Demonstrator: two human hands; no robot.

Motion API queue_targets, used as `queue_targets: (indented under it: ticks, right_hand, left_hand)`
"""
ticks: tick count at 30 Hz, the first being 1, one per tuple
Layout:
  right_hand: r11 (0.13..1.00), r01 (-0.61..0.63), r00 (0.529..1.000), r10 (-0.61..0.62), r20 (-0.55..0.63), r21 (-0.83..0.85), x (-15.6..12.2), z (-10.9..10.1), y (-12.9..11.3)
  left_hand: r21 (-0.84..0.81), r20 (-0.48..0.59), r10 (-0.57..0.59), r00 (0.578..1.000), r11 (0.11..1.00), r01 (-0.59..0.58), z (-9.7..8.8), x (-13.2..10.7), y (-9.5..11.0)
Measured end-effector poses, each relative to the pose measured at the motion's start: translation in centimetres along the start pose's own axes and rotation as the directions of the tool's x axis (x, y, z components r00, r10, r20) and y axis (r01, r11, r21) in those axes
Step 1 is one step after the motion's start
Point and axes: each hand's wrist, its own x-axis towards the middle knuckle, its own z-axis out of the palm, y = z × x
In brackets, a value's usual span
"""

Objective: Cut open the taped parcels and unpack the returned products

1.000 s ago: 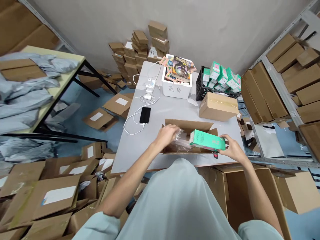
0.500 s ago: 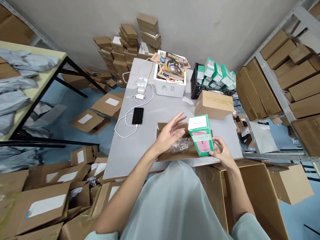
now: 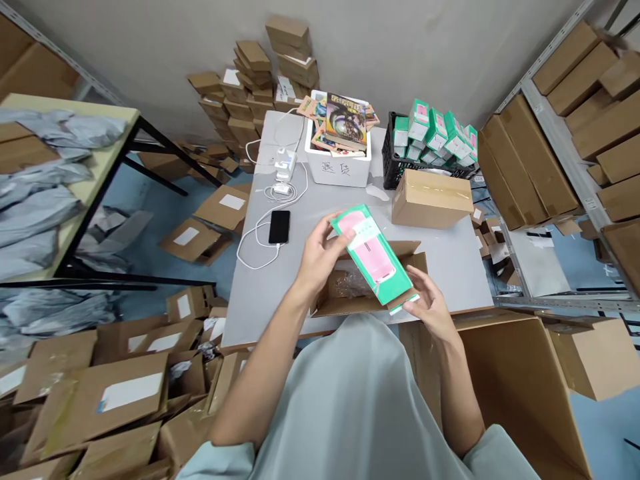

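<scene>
A green and pink product box [image 3: 374, 256] is held tilted between both hands, its printed face towards me. My left hand [image 3: 321, 253] grips its upper left end, thumb over the front. At the lower right end, where a flap [image 3: 403, 303] stands out, my right hand [image 3: 427, 299] has its fingers closed on the box. Underneath lies an open cardboard carton [image 3: 336, 303] on the grey table [image 3: 260, 293]. Clear plastic wrap [image 3: 350, 283] shows inside the carton, partly hidden by the box.
A closed carton [image 3: 433, 200] stands behind, near a black crate [image 3: 393, 173] of similar green boxes. At the back is a white bin [image 3: 337, 172] of books. A phone [image 3: 279, 227] with a white cable lies at left. Cartons [image 3: 125, 393] cover the floor at left.
My left hand, open beside the box before, now grips its upper end. The box has tipped from upright to a slant, and its lower flap now shows. The view has shifted slightly.
</scene>
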Motion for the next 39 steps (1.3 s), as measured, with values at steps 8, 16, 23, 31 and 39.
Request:
queue_targets:
  ticks: [8, 16, 23, 31, 39]
  right_hand:
    - [0.997, 0.024, 0.99, -0.035, -0.14, -0.079, 0.4, 3.1, -2.4]
    - [0.996, -0.021, 0.986, 0.007, -0.167, -0.084, 1.2, 2.9, -2.5]
    - [0.998, 0.005, 0.997, -0.001, -0.078, 0.058, 2.8, 2.2, -2.8]
    - [0.999, 0.039, 0.999, -0.039, -0.022, 0.001, 1.4, 2.1, -4.6]
    - [0.866, 0.312, 0.875, -0.422, -0.236, -0.391, -0.8, 4.1, -4.8]
  left_hand:
    - [-0.155, -0.096, -0.284, 0.954, 0.951, 0.267, -0.2, -0.5, -2.8]
    - [-0.184, -0.103, -0.242, 0.965, 0.958, 0.22, -0.5, -0.9, -3.6]
    - [-0.156, -0.051, -0.29, 0.956, 0.947, 0.279, 0.0, -1.5, -2.3]
    - [-0.147, 0.097, -0.43, 0.898, 0.886, 0.44, -0.4, -2.0, -2.3]
    - [-0.149, 0.181, -0.394, 0.901, 0.895, 0.421, -1.9, -2.5, -3.3]
